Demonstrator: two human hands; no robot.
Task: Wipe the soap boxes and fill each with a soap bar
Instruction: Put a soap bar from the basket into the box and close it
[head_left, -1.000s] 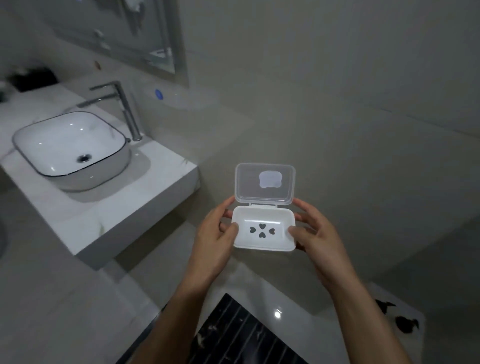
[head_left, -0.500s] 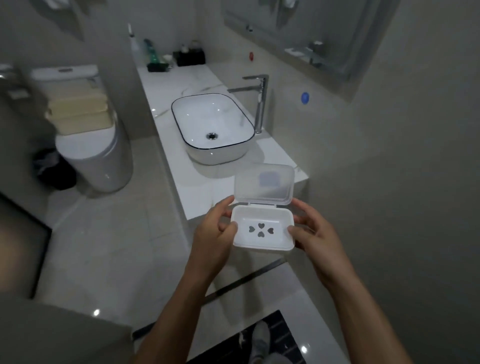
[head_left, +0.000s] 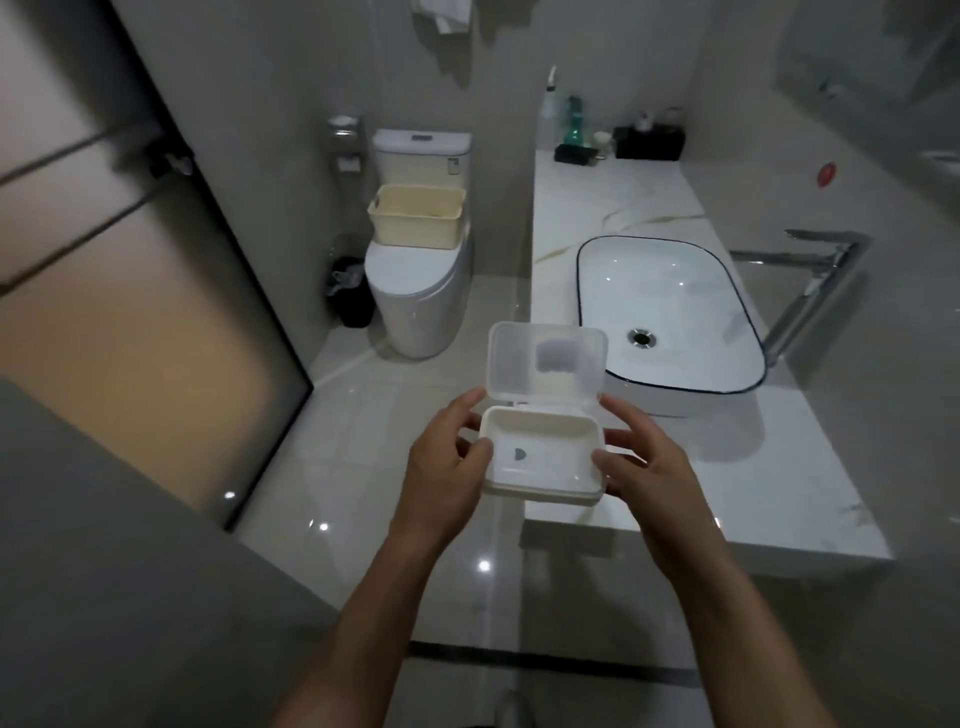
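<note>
One white plastic soap box (head_left: 542, 457) with a hinged translucent lid (head_left: 546, 362) standing open was held in mid-air between both hands, in front of the near end of the white marble counter (head_left: 618, 208). The left hand (head_left: 445, 467) gripped its left side, thumb on the rim and fingers curled beneath; the right hand (head_left: 641, 467) gripped the right side the same way. The box held no soap; one dark heart-like cutout showed in its floor, and a pale grey shape on the lid was too blurred to read as a mark or label. No writing could be read anywhere. On the counter sat one white rectangular basin with a dark rim (head_left: 670, 312) and one chrome tap (head_left: 810, 280), partly smeared by blur. At the counter's far end stood a few bottles and a black box (head_left: 649, 141), their labels illegible. Beyond the floor stood one white toilet (head_left: 415, 291) with a cream plastic basket (head_left: 415, 215) on its closed lid, and a small black bin (head_left: 350, 293) beside it. A frosted glass door with a black frame (head_left: 130, 312) filled the left.
</note>
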